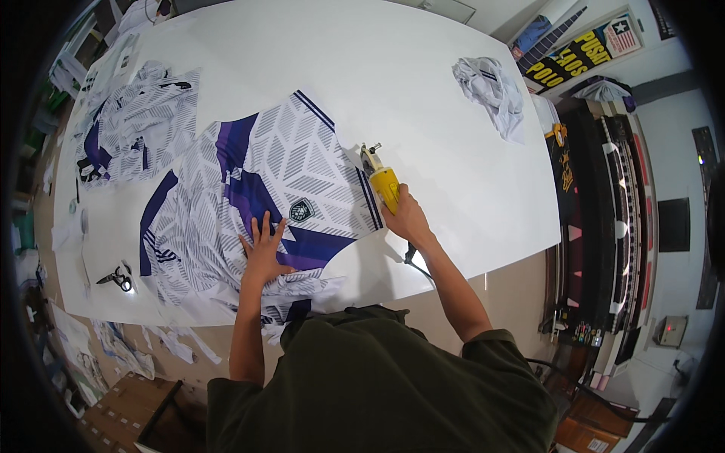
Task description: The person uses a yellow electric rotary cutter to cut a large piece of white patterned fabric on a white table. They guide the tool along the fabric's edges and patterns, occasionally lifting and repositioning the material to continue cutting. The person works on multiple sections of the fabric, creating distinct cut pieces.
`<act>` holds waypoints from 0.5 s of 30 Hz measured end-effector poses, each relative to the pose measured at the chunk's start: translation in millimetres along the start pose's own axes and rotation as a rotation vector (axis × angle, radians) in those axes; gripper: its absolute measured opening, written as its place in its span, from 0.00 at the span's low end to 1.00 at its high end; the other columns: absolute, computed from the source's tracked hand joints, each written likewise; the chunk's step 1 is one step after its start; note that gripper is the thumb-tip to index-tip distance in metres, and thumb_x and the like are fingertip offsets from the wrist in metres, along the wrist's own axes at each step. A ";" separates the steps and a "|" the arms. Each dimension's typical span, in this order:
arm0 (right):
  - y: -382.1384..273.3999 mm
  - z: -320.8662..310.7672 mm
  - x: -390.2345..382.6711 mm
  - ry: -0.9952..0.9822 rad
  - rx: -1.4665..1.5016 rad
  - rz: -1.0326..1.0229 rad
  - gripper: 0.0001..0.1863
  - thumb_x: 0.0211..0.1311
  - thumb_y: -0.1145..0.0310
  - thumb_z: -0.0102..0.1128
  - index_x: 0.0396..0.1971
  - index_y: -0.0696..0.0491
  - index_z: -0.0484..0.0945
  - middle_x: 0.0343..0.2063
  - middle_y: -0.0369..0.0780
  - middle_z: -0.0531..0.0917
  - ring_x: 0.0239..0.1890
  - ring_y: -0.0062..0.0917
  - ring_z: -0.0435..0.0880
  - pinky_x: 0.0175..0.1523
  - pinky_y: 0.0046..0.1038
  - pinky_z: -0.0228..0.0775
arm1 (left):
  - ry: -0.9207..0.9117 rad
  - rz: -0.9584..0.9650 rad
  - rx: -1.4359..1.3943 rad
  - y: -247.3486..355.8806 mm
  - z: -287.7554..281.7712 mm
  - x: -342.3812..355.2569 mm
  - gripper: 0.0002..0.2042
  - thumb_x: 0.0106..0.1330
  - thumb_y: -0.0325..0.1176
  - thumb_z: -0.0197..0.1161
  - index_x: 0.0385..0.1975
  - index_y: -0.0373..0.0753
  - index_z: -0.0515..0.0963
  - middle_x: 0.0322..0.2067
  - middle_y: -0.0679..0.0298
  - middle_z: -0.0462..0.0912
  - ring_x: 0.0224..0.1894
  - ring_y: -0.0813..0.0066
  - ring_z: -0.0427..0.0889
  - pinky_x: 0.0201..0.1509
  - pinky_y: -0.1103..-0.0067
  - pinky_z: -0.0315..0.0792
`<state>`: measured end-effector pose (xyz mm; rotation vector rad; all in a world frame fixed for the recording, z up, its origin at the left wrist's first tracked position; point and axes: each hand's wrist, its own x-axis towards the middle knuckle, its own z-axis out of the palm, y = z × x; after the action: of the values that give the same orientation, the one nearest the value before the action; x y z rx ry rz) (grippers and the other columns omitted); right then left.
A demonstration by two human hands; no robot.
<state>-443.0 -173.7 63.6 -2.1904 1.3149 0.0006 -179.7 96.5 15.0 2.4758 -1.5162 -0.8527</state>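
A white fabric panel (pixel 302 158) with grey hatching, purple bands and a dark crest lies spread on the white table (pixel 423 75). My left hand (pixel 263 253) rests flat on it, fingers spread over a purple band. My right hand (pixel 408 219) is wrapped round a yellow electric rotary cutter (pixel 385 185). Its blade end stands beside the panel's right edge, close to the dark-striped trim; whether it touches the cloth I cannot tell. A black cord runs from the cutter's rear toward the table's near edge. More patterned cloth (pixel 189 219) lies bunched left of my left hand.
Black-handled scissors (pixel 117 278) lie near the table's front left. A heap of patterned cloth (pixel 147 113) sits at the far left, a crumpled white cloth (pixel 491 90) at the far right. Fabric scraps (pixel 177 343) hang or lie below the near edge. A large machine (pixel 604 226) stands at right.
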 end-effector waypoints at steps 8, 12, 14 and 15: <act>-4.1 -11.3 37.6 -0.031 -0.043 -0.052 0.27 0.64 0.60 0.63 0.54 0.59 0.61 0.40 0.60 0.82 0.42 0.57 0.85 0.45 0.51 0.80 | 0.021 0.000 -0.032 0.3 0.4 -1.5 0.70 0.29 0.44 0.88 0.80 0.63 0.51 0.82 0.60 0.35 0.82 0.42 0.31 0.72 0.27 0.33; -6.5 -14.4 58.2 -0.032 -0.045 -0.108 0.26 0.64 0.60 0.63 0.52 0.57 0.61 0.40 0.60 0.82 0.41 0.57 0.85 0.45 0.51 0.79 | 0.031 -0.004 -0.064 2.1 -1.4 -2.5 0.69 0.29 0.43 0.88 0.80 0.62 0.52 0.82 0.59 0.35 0.82 0.43 0.30 0.73 0.29 0.31; -9.2 -15.4 69.4 -0.028 -0.044 -0.149 0.26 0.64 0.60 0.63 0.52 0.57 0.61 0.39 0.59 0.82 0.41 0.57 0.85 0.44 0.52 0.79 | 0.023 -0.009 -0.083 3.4 -3.1 -3.0 0.68 0.29 0.43 0.88 0.79 0.62 0.53 0.82 0.59 0.35 0.82 0.43 0.30 0.73 0.29 0.30; -10.8 -16.3 74.6 -0.029 -0.045 -0.161 0.26 0.64 0.60 0.63 0.52 0.57 0.61 0.39 0.59 0.82 0.41 0.58 0.85 0.44 0.52 0.79 | 0.024 -0.010 -0.085 4.2 -4.1 -3.3 0.68 0.29 0.43 0.88 0.79 0.62 0.53 0.82 0.59 0.36 0.82 0.43 0.30 0.74 0.30 0.30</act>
<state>-400.5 -238.0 61.0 -2.3195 1.1303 -0.0002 -182.0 96.5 21.3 2.4265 -1.4309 -0.8670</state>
